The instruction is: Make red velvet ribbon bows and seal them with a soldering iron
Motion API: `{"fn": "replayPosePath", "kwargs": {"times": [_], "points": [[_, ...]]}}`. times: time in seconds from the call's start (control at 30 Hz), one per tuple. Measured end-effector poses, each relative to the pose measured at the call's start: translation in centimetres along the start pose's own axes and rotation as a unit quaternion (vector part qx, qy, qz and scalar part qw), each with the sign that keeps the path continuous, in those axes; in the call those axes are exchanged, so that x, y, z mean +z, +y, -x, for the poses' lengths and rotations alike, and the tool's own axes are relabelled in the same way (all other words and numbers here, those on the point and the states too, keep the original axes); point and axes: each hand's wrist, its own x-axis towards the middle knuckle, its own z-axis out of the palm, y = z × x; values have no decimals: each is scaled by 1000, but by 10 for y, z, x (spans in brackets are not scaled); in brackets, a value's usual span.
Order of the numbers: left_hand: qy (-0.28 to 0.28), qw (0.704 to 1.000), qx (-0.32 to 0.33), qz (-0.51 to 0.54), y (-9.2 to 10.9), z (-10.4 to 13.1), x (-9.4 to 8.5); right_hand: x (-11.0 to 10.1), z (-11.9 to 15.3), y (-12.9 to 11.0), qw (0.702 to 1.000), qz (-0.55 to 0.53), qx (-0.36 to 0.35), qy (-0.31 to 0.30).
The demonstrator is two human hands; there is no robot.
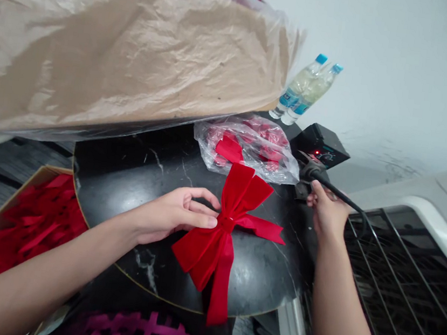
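Observation:
A red velvet bow (228, 223) with two hanging tails is tilted above the round black table. My left hand (179, 213) pinches it beside the centre knot, thumb and fingers at the left edge. My right hand (328, 210) is closed around the black handle of a corded tool (314, 174), which looks like a soldering iron. The tool's tip end is at a metal stand beside a black control box (320, 147) with a red light and a dial. Part of the handle is hidden by my fingers.
A clear plastic bag (250, 146) with red pieces lies behind the bow. Two bottles (301, 93) stand at the back. A plastic-covered carton (139, 54) fills the upper left. A box of red ribbons (33, 220) is left of the table (146, 266); a white fan-like appliance (425, 214) is at right.

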Motion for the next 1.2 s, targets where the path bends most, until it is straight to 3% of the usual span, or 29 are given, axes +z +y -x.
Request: {"fn": "replayPosePath", "kwargs": {"times": [0.13,0.23,0.27,0.33,0.37,0.47,0.6,0.8,0.9,1.0,1.2], "points": [[-5,999,-5,47,2,1,1,-19,45,-30,997,43,40,-40],[-9,997,-3,73,3,1,3,-32,107,-72,994,53,33,-87],[-7,997,-3,78,3,1,4,-32,130,-86,989,52,35,-136],[-3,996,-5,86,2,2,5,-24,174,-109,948,58,29,-313],[0,996,-3,85,1,2,5,-16,193,-117,937,63,31,-343],[12,998,14,65,-2,9,6,17,232,-126,953,5,52,-300],[23,998,43,27,-3,27,7,48,253,-128,961,-83,76,-253],[46,998,52,14,-3,59,8,56,274,-138,967,-77,52,-236],[54,997,51,10,-3,75,8,63,284,-138,963,-124,65,-230],[77,995,56,3,-1,91,10,73,292,-135,936,-223,115,-246],[108,991,77,-26,-2,118,15,87,302,-145,848,-379,204,-308]]}}
